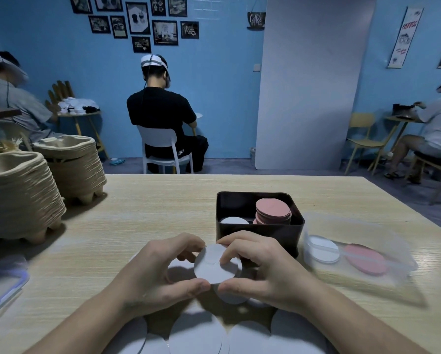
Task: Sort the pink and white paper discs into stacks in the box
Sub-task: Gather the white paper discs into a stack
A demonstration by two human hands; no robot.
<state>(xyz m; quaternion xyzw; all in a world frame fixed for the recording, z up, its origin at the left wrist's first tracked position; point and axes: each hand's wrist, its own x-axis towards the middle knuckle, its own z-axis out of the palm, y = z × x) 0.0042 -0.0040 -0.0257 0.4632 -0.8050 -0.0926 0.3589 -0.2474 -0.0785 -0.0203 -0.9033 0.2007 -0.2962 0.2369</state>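
pinching a white disc (214, 267) by its rim between our left hand (160, 269) and right hand (262, 267), both curled on its edge, we note the black box (260, 236) lies just ahead and slightly right, its white stack (234, 221) at the left side, right hand nearer.

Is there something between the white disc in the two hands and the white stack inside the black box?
Only the near wall of the black rectangular box stands between the round white paper disc, pinched by the left hand and right hand, and the white stack. The disc must go over it.
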